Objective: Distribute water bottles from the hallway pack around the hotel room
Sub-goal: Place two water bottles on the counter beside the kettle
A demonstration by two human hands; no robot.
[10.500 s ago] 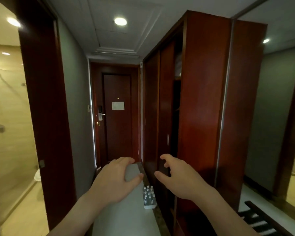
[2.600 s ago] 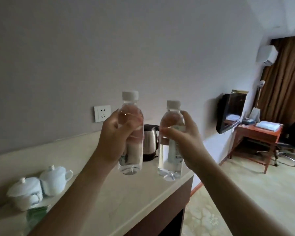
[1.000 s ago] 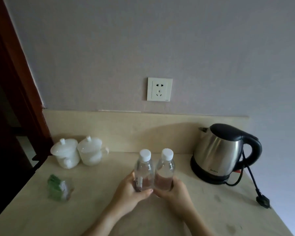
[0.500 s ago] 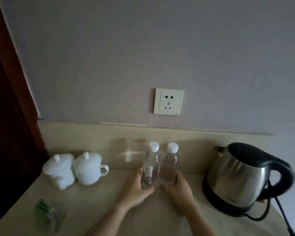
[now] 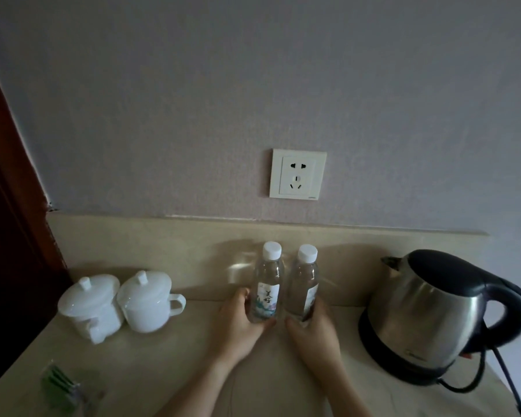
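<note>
I am standing two small clear water bottles upright on the beige countertop (image 5: 163,365), close to its low backsplash and directly below the white wall socket (image 5: 297,174); my left hand (image 5: 238,323) is wrapping around the lower part of the left bottle (image 5: 267,281), thumb curling across the front near its base, so I am grasping it; my right hand (image 5: 313,329) is cupping the lower part of the right bottle (image 5: 303,282) in the same way, fingers behind it and thumb in front; the two bottles are sitting side by side, just about touching, both wearing white caps, and the left one is showing a printed label toward me; whether their bases are fully resting on the stone I cannot tell, since my hands are covering them; to the right, near the bottles, a stainless electric kettle (image 5: 427,320) with a black lid and handle is sitting on its base, its cord trailing off the right edge; to the left, two white lidded cups (image 5: 121,305) are standing together, touching; a green packet (image 5: 60,383) is lying blurred at the near left corner.
</note>
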